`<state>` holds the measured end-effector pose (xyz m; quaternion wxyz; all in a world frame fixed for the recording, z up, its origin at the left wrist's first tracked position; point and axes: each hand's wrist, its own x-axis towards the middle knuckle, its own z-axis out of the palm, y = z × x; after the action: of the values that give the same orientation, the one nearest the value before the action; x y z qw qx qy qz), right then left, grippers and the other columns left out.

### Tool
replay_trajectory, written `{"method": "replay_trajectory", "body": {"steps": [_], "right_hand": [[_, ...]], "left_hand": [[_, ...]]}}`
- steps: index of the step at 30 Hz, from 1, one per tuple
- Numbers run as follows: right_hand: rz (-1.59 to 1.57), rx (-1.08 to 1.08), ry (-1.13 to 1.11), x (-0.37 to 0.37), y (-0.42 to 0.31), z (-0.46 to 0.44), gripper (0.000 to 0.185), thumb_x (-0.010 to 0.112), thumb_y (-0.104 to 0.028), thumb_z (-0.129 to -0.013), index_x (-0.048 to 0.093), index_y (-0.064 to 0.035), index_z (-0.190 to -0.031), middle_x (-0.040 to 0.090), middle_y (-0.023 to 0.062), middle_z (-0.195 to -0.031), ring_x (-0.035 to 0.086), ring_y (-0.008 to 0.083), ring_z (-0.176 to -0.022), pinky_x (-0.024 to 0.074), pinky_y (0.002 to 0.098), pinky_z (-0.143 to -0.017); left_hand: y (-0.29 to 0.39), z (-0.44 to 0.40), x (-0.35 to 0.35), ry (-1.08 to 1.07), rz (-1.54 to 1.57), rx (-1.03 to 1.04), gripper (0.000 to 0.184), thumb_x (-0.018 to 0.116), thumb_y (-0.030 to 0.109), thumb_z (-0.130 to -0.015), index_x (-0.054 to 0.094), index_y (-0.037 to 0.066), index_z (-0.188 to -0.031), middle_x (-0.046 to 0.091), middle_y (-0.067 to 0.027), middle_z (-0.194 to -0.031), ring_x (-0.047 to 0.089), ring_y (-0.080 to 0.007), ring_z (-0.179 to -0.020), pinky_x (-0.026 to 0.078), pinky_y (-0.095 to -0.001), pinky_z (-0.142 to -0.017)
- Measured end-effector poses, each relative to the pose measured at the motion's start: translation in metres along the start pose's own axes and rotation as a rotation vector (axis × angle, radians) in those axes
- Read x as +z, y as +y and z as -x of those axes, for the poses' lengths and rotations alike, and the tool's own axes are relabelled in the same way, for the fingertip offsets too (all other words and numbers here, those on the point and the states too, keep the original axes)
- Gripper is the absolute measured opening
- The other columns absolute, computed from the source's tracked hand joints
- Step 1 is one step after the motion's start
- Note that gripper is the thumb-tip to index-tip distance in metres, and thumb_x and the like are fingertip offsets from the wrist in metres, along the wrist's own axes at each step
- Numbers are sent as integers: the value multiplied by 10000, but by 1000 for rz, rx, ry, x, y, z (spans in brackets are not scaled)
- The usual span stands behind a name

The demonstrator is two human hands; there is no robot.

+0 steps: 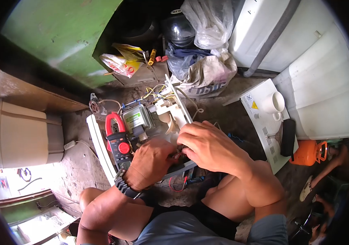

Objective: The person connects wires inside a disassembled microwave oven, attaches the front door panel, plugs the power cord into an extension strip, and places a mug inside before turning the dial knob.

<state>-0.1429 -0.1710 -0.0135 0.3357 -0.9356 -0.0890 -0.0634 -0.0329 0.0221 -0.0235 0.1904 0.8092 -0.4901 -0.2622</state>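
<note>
We observed an uncovered, white-sided appliance with exposed wiring point(101, 147) on the floor, directly in front of the seated person. Both bare hands met at its near side. The left hand point(152, 159) was turned inward with fingers curled; its tips were mostly hidden, so we could not tell how far apart they were or what they held. The right hand point(209, 145) had its fingers and thumb bent toward one another, close to the left; whether they gripped the small, dark part between the hands was too obscured to say.

We judged the step to be close two-handed work on that part, with the next move calling for a steady fingertip hold and small, controlled motions clear of the wires.

Counts: two working hands; one black wristwatch point(125, 188), on the left wrist; one clamp meter with red ring and dark body point(123, 149), near the left hand; one grey metal box with a green label point(141, 116), beside the meter. The wires overlapped too much to count.

Farther out, to the right, we logged one white slotted metal panel point(262, 126), one white mug point(269, 104) on it, and one orange metal cylinder point(306, 152) beyond. At the back were one glossy black helmet point(178, 32) and one off-white printed sack point(209, 73).
</note>
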Motion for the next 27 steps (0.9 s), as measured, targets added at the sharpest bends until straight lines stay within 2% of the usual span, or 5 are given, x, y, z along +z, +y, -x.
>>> {"method": "replay_trajectory", "body": {"steps": [9, 11, 15, 17, 27], "right_hand": [[20, -3, -6, 3, 3, 0, 120, 677, -105, -872, 613, -41, -952, 621, 96, -1001, 632, 266, -988, 472, 415, -883], [28, -5, -5, 4, 4, 0, 117, 675, -108, -876, 606, -46, -948, 616, 93, -1001, 631, 264, -989, 472, 415, -877], [51, -18, -10, 4, 4, 0, 126, 679, -115, -877, 609, -48, -958, 616, 91, -1015, 630, 260, -999, 471, 414, -877], [53, -28, 1, 5, 4, 0, 138, 685, -125, -877, 612, -51, -967, 616, 87, -1029, 626, 258, -1011, 470, 412, -875], [44, -20, -23, 1, -2, -3, 144, 697, -109, -867, 628, -59, -982, 620, 70, -1052, 611, 256, -1029, 467, 404, -879]], "left_hand": [[-2, -2, -2, -37, 12, 104, 190, 726, 126, -866, 758, 53, -1038, 707, -115, -1111, 651, -325, -1053, 520, -428, -925], [-4, -2, 2, 89, 76, 208, 120, 710, 110, -832, 719, 38, -927, 690, -154, -911, 658, -361, -921, 514, -460, -823], [-7, -3, 1, 53, 61, 191, 135, 698, 99, -834, 711, 43, -956, 686, -163, -904, 655, -370, -926, 505, -470, -821], [-4, -4, -4, -72, 51, 113, 189, 710, 107, -858, 712, 33, -1031, 688, -140, -1017, 644, -356, -989, 505, -449, -895], [-9, -7, -1, -50, 60, 144, 185, 706, 147, -864, 671, 27, -1000, 667, -175, -933, 633, -389, -948, 493, -476, -852]]}}
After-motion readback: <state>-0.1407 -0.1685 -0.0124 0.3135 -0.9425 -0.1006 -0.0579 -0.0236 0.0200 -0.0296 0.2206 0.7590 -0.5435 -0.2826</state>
